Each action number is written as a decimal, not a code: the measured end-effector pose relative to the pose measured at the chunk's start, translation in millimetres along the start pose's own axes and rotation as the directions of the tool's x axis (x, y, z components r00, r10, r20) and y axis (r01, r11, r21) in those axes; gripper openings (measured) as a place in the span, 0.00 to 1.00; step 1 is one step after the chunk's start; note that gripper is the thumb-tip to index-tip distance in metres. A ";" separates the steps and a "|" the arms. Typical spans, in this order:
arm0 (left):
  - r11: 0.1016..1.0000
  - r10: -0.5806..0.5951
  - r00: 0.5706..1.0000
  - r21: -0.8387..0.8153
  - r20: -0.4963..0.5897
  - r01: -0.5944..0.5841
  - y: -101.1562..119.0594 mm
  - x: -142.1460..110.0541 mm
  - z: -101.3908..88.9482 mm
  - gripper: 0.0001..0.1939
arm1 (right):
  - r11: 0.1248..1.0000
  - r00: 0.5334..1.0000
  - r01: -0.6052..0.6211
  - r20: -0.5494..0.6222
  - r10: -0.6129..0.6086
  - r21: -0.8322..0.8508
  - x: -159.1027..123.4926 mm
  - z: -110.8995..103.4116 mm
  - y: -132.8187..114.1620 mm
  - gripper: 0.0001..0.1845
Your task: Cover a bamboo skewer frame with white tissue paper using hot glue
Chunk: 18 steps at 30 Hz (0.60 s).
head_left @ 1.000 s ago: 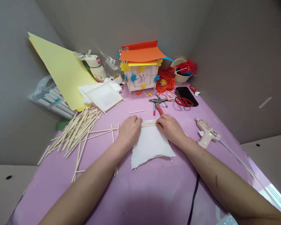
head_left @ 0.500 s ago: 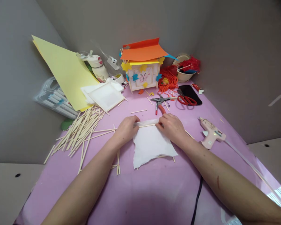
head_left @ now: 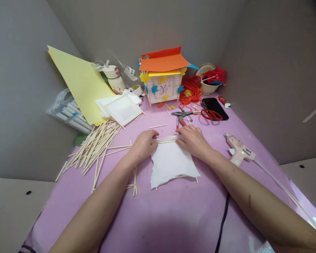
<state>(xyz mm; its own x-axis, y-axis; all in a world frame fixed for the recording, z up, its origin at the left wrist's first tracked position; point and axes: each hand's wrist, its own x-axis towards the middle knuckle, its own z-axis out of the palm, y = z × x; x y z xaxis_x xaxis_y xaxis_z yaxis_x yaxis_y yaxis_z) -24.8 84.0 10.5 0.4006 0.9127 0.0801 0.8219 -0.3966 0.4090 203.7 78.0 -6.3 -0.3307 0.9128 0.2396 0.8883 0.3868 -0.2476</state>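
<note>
While 2 hands [head_left: 143, 144] [head_left: 195, 141] touch paper [head_left: 173, 161], a bowl [head_left: 208, 90] holds red material [head_left: 218, 74].

The ragged-edged white paper sheet [head_left: 171, 161] hides most of the thin pale wooden sticks [head_left: 197, 180] beneath. The left hand [head_left: 145, 142] and right hand [head_left: 193, 140] cover its ten and one o'clock corners. The right forearm [head_left: 242, 186] hides the grip end of the pink glue gun [head_left: 241, 149] at four o'clock — and at five, the black cord [head_left: 222, 223] is cut off.

Your paper [head_left: 175, 163] is plain white; your tabletop [head_left: 147, 214], light purple. The model house [head_left: 170, 83] before you has an orange roof [head_left: 164, 64], yellow and blue cutouts [head_left: 154, 89]. Your scissors [head_left: 212, 115] have red handles.
</note>
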 end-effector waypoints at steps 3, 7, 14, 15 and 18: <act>1.000 -0.016 0.999 0.011 0.036 0.015 1.2 2.6 0.3 0.18 | 1.000 0.997 0.017 0.077 -0.019 0.022 5.4 2.3 0.2 0.12; 0.998 -0.012 0.999 0.055 0.041 0.010 3.4 5.7 3.4 0.15 | 0.999 0.996 0.023 0.085 -0.026 0.030 8.1 7.0 0.2 0.07; 0.996 0.009 1.000 0.092 0.011 -0.010 6.0 3.2 5.9 0.14 | 0.999 0.998 0.052 0.020 -0.053 0.011 4.4 10.5 0.6 0.07; 0.995 0.015 1.000 0.095 0.009 -0.016 5.9 2.7 6.0 0.13 | 0.998 0.998 0.057 0.013 -0.057 0.006 4.1 11.0 0.7 0.07; 0.995 0.029 1.000 0.097 0.004 -0.030 5.0 1.8 6.5 0.13 | 0.998 0.998 0.061 0.004 -0.061 -0.003 4.2 13.2 1.3 0.07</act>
<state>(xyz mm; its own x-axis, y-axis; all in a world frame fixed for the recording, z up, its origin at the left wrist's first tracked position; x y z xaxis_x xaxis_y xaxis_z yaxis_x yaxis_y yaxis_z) -17.3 83.0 6.9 0.4263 0.9003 0.0880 0.8451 -0.4311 0.3160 199.3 84.0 -18.1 -0.3853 0.8883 0.2499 0.8677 0.4409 -0.2294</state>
